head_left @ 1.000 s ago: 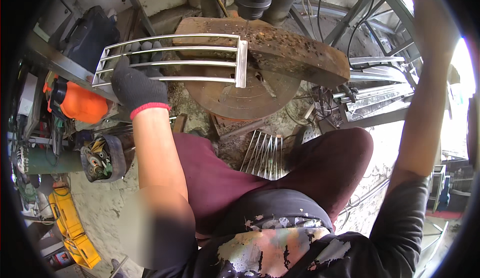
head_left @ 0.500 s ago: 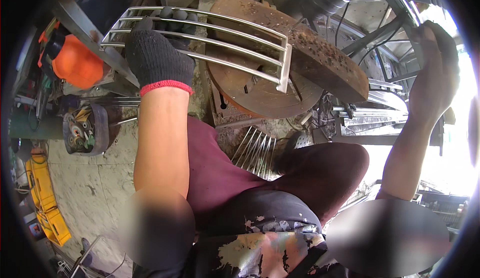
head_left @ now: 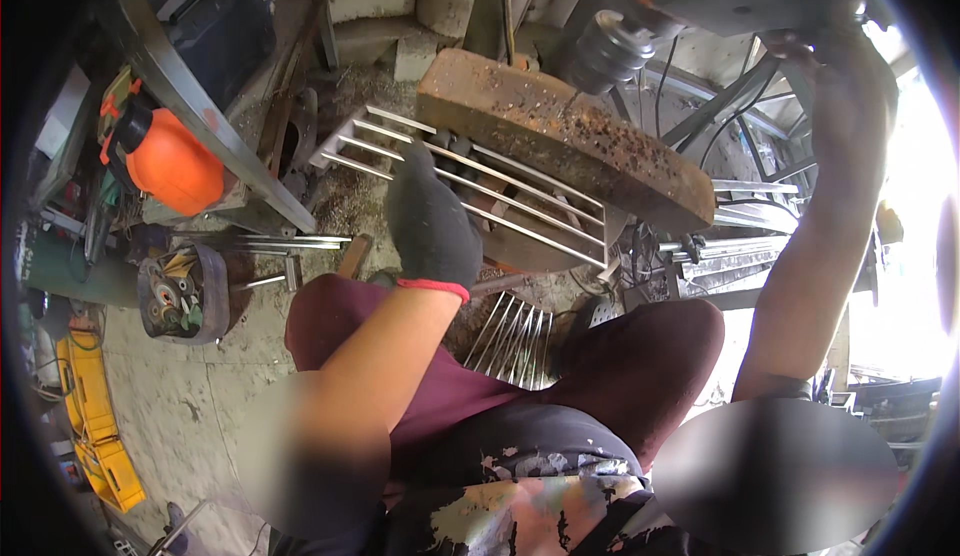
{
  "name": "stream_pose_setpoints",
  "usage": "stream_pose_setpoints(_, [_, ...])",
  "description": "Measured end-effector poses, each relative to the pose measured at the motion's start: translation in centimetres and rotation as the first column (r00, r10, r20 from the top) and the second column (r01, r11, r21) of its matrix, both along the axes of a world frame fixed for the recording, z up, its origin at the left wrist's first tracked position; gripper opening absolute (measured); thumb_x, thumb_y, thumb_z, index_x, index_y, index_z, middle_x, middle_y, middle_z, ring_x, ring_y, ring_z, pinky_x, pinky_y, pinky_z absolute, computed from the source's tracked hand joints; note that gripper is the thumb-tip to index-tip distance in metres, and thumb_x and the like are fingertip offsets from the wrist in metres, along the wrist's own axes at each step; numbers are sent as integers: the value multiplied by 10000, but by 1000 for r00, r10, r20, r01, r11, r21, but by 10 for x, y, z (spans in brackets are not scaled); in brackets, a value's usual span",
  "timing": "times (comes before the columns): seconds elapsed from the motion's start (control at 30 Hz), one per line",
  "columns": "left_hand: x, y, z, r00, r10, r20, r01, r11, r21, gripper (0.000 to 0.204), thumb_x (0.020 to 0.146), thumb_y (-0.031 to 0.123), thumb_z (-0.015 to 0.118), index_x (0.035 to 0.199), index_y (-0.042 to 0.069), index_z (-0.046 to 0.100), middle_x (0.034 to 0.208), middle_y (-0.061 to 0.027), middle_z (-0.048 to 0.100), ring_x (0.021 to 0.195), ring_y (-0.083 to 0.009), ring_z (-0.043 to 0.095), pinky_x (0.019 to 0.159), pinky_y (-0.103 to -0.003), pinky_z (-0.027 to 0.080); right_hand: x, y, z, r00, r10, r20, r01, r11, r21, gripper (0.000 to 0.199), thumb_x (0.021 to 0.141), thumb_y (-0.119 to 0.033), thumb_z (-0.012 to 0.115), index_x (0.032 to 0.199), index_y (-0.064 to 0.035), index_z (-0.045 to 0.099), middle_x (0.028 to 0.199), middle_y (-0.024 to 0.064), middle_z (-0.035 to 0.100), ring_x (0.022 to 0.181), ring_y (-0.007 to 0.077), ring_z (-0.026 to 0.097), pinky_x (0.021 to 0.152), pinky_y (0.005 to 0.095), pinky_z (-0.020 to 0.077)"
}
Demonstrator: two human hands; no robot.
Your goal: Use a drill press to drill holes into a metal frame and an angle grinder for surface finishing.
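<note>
My left hand (head_left: 432,221), in a dark glove with a red cuff, grips a silver metal grille (head_left: 400,146) made of parallel bars. The grille runs under the rusty round table (head_left: 560,141) of a drill press, whose chuck (head_left: 608,48) hangs just above the table. My right hand (head_left: 835,56) is raised at the upper right, closed on a part of the machine near its head; what it grasps is hard to make out. Below my knees lies a second barred metal piece (head_left: 518,334).
An orange jug (head_left: 170,161) stands at the left behind a slanted steel bar (head_left: 200,116). A small bin of scrap parts (head_left: 180,296) sits on the concrete floor, a yellow case (head_left: 95,426) lower left. Steel rods and frames (head_left: 740,236) pile up at the right.
The view has swung left and down. My left hand has slid the grille further under the rusty table. My right hand has risen toward the machine's head.
</note>
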State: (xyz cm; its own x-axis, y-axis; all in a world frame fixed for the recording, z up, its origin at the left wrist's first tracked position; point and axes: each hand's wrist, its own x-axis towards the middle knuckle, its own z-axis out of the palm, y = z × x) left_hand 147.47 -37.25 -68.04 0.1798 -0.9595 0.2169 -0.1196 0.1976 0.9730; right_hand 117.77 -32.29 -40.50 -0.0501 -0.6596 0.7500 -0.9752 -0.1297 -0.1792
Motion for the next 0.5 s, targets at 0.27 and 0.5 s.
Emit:
stream_pose_setpoints(0.27, [21, -7, 29, 872, -471, 135, 398, 842, 363, 502, 1099, 504, 618, 994, 42, 787, 658, -118, 682, 547, -224, 676, 527, -368, 527, 40, 17, 13, 846, 233, 479, -176, 971, -160, 577, 1116, -451, 616, 1090, 110, 751, 906, 178, 760, 804, 247, 748, 785, 385, 626])
stream_pose_setpoints(0.5, [30, -2, 44, 663, -568, 487, 172, 750, 639, 869, 949, 854, 600, 886, 18, 831, 724, -199, 743, 683, -370, 747, 635, -455, 572, 71, 26, 37, 917, 74, 391, -57, 997, -54, 610, 1018, -560, 732, 997, 48, 775, 789, 99, 739, 727, 188, 714, 675, 342, 570])
